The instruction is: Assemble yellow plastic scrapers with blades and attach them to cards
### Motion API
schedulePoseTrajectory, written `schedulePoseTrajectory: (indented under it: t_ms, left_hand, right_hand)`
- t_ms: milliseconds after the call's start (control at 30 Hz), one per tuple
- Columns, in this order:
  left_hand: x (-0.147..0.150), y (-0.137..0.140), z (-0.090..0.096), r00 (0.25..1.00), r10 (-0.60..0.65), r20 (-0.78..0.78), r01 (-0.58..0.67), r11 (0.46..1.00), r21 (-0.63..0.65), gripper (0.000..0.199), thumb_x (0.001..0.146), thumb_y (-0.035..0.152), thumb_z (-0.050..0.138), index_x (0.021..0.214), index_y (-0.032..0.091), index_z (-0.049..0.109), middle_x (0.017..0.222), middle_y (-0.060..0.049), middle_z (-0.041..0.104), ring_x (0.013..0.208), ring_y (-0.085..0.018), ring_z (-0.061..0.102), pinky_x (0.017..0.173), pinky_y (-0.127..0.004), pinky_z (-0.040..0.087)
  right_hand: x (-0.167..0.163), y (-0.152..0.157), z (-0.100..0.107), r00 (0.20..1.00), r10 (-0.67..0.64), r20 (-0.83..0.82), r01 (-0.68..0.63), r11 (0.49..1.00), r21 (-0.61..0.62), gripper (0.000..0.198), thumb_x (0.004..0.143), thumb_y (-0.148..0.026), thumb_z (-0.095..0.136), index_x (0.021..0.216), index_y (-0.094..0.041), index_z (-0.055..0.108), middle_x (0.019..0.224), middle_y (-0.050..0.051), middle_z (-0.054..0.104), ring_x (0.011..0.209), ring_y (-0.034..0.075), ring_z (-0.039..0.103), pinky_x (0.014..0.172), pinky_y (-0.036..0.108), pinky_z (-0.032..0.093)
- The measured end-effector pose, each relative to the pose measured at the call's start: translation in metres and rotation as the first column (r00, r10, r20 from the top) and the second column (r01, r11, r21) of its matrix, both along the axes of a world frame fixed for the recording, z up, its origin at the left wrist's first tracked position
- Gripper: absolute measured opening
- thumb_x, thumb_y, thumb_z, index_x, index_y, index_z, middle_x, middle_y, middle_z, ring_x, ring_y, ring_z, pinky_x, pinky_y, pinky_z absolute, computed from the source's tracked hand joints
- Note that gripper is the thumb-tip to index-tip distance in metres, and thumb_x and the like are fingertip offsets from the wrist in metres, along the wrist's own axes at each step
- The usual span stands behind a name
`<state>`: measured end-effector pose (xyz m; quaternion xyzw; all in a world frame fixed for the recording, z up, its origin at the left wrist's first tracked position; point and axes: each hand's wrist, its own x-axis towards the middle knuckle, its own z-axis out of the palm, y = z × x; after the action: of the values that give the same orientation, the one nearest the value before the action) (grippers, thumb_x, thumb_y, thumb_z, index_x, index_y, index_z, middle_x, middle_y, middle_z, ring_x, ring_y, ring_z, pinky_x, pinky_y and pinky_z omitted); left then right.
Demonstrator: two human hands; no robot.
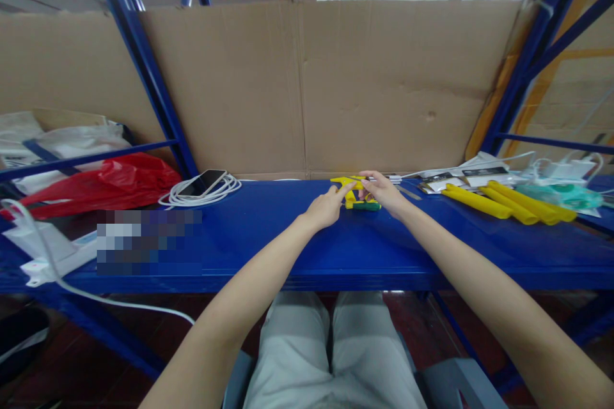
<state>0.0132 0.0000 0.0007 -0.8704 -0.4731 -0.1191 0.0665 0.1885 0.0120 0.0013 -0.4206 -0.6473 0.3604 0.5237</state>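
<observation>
My left hand [325, 208] and my right hand [381, 190] meet at a yellow and dark green tool [355, 184] near the back of the blue shelf. Its yellow part looks like a gun or a clamp, with a dark green grip [364, 206] lying low toward me; its exact kind is not clear. The left fingers close against its left side, the index finger stretched along the yellow body. From the right, my other hand pinches it with bent fingers, partly hiding it. Just beyond the right hand lie small pale metallic pieces [394, 179] and a thin flat strip [409, 193].
Yellow tubes [511, 204] and flat packets [487, 174] lie at right, beside a green plastic bag [559, 195]. At left are a phone [204, 183] on a coiled white cable [230, 186], a red bag [115, 180] and a white power strip [60, 262]. Cardboard [230, 89] stands behind.
</observation>
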Motion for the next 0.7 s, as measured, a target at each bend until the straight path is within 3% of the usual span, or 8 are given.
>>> schedulePoseTrajectory:
  t_ms: [267, 400, 500, 567, 633, 700]
  left_hand:
    - [0.0, 0.003, -0.001, 0.999, 0.029, 0.03, -0.029, 0.999, -0.015, 0.062, 0.088, 0.018, 0.037, 0.144, 0.034, 0.017, 0.116, -0.008, 0.05, 0.096, -0.022, 0.061, 0.08, -0.033, 0.047]
    - [-0.002, 0.007, -0.001, 0.987, 0.058, 0.148, -0.055, 0.998, -0.029, 0.062, 0.086, 0.016, 0.04, 0.143, 0.032, 0.021, 0.114, -0.008, 0.053, 0.096, -0.021, 0.06, 0.083, -0.033, 0.046]
    - [-0.003, 0.011, -0.001, 0.936, 0.108, 0.335, -0.076, 0.991, -0.109, 0.062, 0.085, 0.015, 0.043, 0.142, 0.032, 0.023, 0.114, -0.008, 0.057, 0.093, -0.019, 0.061, 0.081, -0.031, 0.048]
    - [-0.003, 0.012, 0.001, 0.854, 0.189, 0.485, -0.06, 0.961, -0.269, 0.065, 0.086, 0.014, 0.042, 0.144, 0.031, 0.018, 0.109, -0.008, 0.06, 0.08, -0.016, 0.062, 0.071, -0.029, 0.05]
    - [-0.003, 0.013, 0.003, 0.743, 0.301, 0.597, 0.006, 0.89, -0.456, 0.067, 0.086, 0.014, 0.041, 0.144, 0.031, 0.012, 0.103, -0.008, 0.061, 0.062, -0.011, 0.059, 0.058, -0.026, 0.049]
    - [-0.003, 0.012, 0.006, 0.641, 0.392, 0.66, 0.101, 0.81, -0.578, 0.069, 0.086, 0.013, 0.042, 0.144, 0.032, 0.01, 0.103, -0.007, 0.06, 0.051, -0.006, 0.052, 0.049, -0.022, 0.046]
  right_hand:
    - [0.001, 0.005, -0.002, 0.998, -0.017, 0.056, 0.016, 1.0, 0.006, 0.025, 0.083, -0.032, 0.052, 0.105, -0.019, 0.05, 0.06, -0.004, 0.059, 0.054, 0.011, 0.056, 0.054, 0.022, 0.042]
    - [0.019, 0.022, -0.002, 0.964, -0.215, 0.153, 0.213, 0.977, 0.032, 0.027, 0.088, -0.029, 0.04, 0.109, -0.017, 0.051, 0.071, 0.003, 0.064, 0.063, 0.014, 0.059, 0.06, 0.027, 0.046]
    - [0.047, 0.034, -0.006, 0.793, -0.474, 0.381, 0.442, 0.88, 0.176, 0.032, 0.085, -0.015, 0.038, 0.111, -0.013, 0.055, 0.091, 0.011, 0.065, 0.085, 0.019, 0.06, 0.077, 0.034, 0.046]
    - [0.066, 0.039, -0.01, 0.584, -0.568, 0.58, 0.533, 0.807, 0.253, 0.035, 0.082, -0.012, 0.038, 0.108, -0.014, 0.061, 0.106, 0.015, 0.061, 0.103, 0.025, 0.054, 0.088, 0.04, 0.042]
    - [0.081, 0.04, -0.015, 0.404, -0.552, 0.73, 0.595, 0.764, 0.249, 0.037, 0.079, -0.013, 0.043, 0.109, -0.018, 0.064, 0.116, 0.016, 0.056, 0.114, 0.031, 0.046, 0.092, 0.048, 0.038]
    - [0.09, 0.04, -0.019, 0.312, -0.496, 0.81, 0.625, 0.75, 0.219, 0.04, 0.076, -0.015, 0.046, 0.11, -0.023, 0.066, 0.121, 0.015, 0.053, 0.118, 0.035, 0.041, 0.093, 0.055, 0.035]
